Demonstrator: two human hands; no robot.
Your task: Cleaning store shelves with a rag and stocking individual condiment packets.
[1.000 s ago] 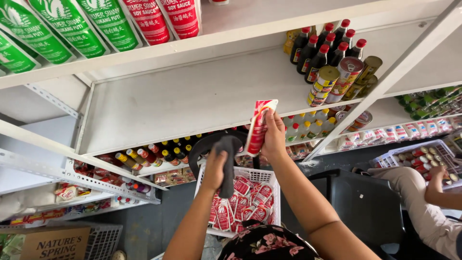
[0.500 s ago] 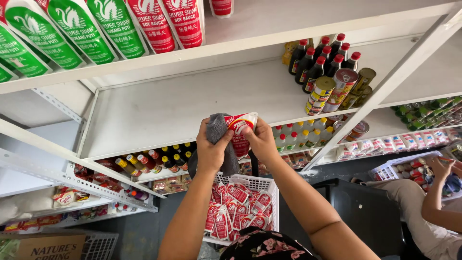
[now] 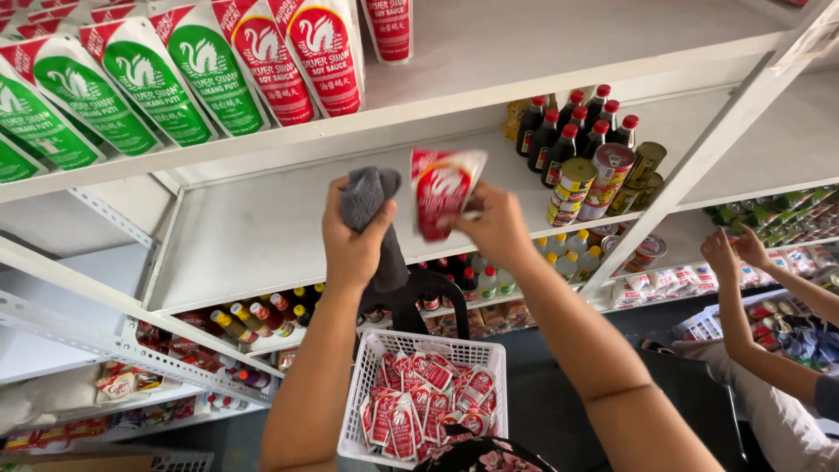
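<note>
My right hand (image 3: 495, 229) holds up a red and white sauce pouch (image 3: 442, 187) in front of a white shelf board (image 3: 262, 227). My left hand (image 3: 351, 245) grips a dark grey cloth (image 3: 371, 210), whose top touches the pouch's left side and whose tail hangs down past my wrist. Below my forearms a white plastic basket (image 3: 384, 350) is packed with several more red and white pouches (image 3: 424, 406).
Green and red stand-up pouches (image 3: 201, 70) line the top shelf. Dark sauce bottles (image 3: 572, 127) and tins (image 3: 603, 179) stand at the shelf's right end. Another person's hands (image 3: 734, 253) reach toward shelves at the right. Small bottles (image 3: 253, 319) fill a lower shelf.
Both hands have risen higher toward the shelf. The cloth has moved up against the left side of the pouch, and the view has tilted up so the top-shelf pouches look larger.
</note>
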